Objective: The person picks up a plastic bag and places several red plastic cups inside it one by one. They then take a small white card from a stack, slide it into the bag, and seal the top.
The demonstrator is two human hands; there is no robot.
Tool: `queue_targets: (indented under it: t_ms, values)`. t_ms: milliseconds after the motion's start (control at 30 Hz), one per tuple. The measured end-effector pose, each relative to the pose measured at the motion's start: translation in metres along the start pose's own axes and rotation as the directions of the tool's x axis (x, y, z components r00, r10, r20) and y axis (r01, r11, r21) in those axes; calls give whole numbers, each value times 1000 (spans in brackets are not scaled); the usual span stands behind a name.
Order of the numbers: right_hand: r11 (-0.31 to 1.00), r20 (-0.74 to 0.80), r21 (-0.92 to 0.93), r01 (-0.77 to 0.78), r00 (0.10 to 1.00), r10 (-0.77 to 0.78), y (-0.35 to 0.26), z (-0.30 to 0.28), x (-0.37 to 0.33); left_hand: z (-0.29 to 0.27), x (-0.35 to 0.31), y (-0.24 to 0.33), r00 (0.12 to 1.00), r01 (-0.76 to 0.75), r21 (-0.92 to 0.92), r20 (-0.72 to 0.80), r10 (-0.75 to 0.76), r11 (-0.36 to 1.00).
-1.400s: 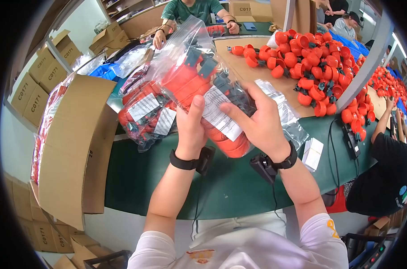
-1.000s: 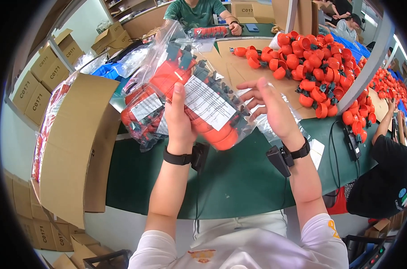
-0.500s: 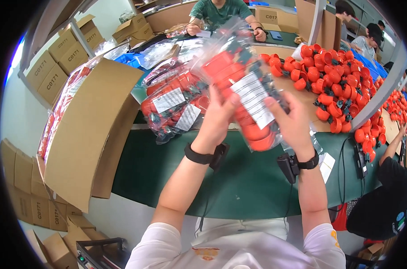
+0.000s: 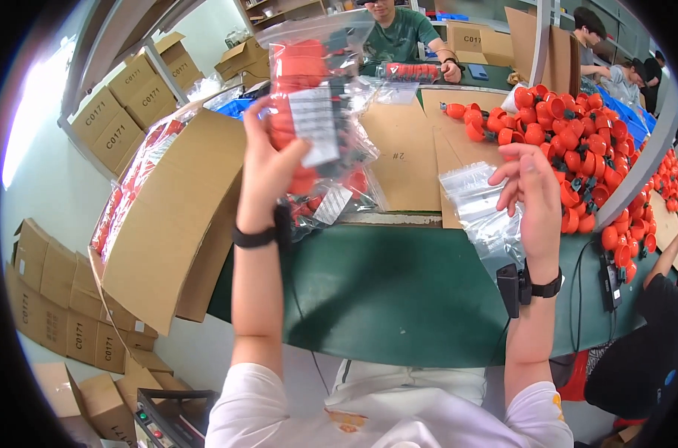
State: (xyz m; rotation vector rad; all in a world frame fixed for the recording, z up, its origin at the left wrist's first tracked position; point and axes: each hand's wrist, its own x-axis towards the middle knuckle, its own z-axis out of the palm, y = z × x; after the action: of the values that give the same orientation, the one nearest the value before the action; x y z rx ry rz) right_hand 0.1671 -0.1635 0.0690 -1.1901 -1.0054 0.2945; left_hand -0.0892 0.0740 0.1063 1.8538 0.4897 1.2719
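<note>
My left hand (image 4: 268,164) grips a clear plastic bag (image 4: 300,63) by its side, thumb in front. Red cup-shaped parts with dark clips fill the bag, and a white printed label (image 4: 316,131) shows on its front. The bag is held up off the table, slightly blurred, in front of other filled bags (image 4: 356,181). My right hand (image 4: 531,194) is raised with fingers apart and bent, holding nothing. Beside and under its fingers lies a stack of flat clear zip bags (image 4: 473,205); whether the fingertips touch it, I cannot tell.
An open carton (image 4: 175,213) with filled bags stands at the left of the green table (image 4: 398,287). A heap of red cups (image 4: 570,145) lies at the right, by a grey post (image 4: 645,175). Cardboard (image 4: 402,175) covers the table's middle. A person (image 4: 402,37) sits opposite.
Both hands were on the bag; now only my left hand holds it, moved left and up. My right hand has let go and shifted right, over the flat zip bags.
</note>
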Motion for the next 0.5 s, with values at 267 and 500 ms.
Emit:
queue_targets:
  t_ms: [267, 500]
  values:
    - [997, 23, 73, 33, 999, -35, -5, -5, -2, -46, 50, -80, 970, -129, 973, 84, 230, 190]
    - [993, 0, 82, 81, 997, -81, -14, -17, -6, -8, 3, -101, 980, -199, 882, 179, 86, 427]
